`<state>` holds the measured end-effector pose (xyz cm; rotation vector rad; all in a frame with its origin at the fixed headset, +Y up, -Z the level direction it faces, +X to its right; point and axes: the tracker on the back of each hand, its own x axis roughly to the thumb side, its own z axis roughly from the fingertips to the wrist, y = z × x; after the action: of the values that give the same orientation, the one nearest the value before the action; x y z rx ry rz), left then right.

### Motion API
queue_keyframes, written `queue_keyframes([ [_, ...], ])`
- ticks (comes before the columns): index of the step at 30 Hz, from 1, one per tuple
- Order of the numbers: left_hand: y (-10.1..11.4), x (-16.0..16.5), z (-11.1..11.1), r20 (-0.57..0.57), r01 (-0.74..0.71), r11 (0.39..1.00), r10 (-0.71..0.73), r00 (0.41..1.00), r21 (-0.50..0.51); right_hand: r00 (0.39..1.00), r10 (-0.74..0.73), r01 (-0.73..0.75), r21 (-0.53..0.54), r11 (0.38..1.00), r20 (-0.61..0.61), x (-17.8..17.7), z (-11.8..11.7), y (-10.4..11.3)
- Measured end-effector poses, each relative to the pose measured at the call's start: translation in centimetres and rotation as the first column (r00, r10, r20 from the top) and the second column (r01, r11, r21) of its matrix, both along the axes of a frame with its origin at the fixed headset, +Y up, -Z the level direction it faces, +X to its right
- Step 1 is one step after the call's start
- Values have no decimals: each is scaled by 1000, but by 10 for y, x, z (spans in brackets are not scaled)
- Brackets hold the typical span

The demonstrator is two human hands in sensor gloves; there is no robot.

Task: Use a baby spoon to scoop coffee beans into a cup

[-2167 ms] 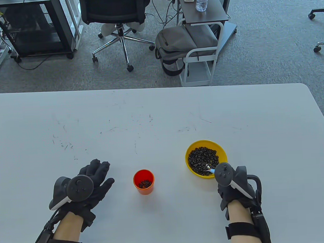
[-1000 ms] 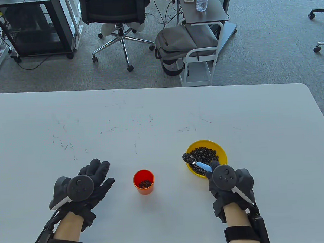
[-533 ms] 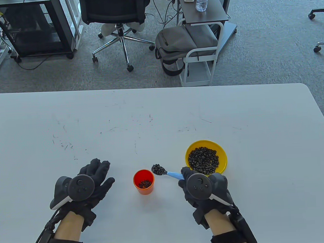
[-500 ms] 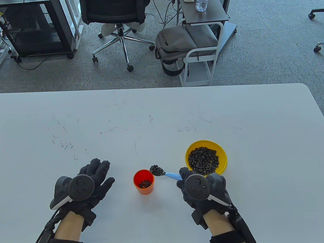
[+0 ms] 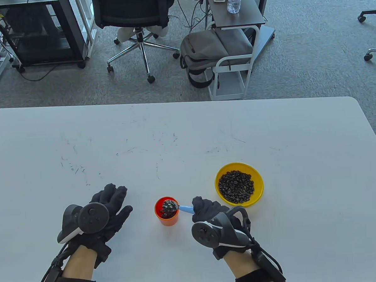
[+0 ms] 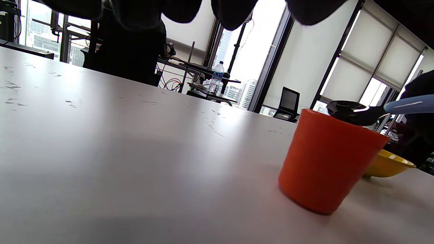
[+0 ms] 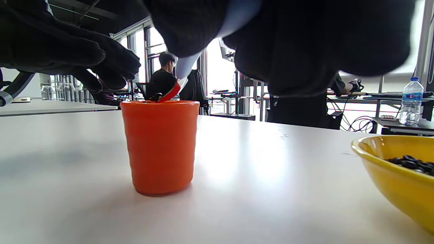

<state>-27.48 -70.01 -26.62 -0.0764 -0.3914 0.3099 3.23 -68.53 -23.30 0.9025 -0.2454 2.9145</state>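
An orange cup stands on the white table between my hands. It also shows in the left wrist view and the right wrist view. My right hand grips the blue handle of a baby spoon. The spoon's bowl is tilted over the cup's mouth, with dark beans at it. The spoon also shows in the left wrist view. A yellow bowl of coffee beans sits to the right of the cup. My left hand rests flat on the table, left of the cup, holding nothing.
The table's far edge runs across the table view, with an office chair, a grey backpack and a small cart beyond it. A water bottle stands on a side table behind.
My right hand lifted a spoonful of beans out of the yellow bowl, carried it left to the orange cup, and has rolled over so the spoon tips over the cup. The left hand has not moved.
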Motion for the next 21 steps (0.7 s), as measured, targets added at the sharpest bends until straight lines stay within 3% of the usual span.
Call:
queue_keyframes([
  [15, 0, 0, 0, 0, -1, 1000, 1, 1000, -3, 1000, 12, -13, 8, 1000, 13, 5, 0, 0],
  [21, 0, 0, 0, -1, -4, 1000, 4, 1000, -3, 996, -57, 57, 3, 998, 71, 23, -3, 8],
])
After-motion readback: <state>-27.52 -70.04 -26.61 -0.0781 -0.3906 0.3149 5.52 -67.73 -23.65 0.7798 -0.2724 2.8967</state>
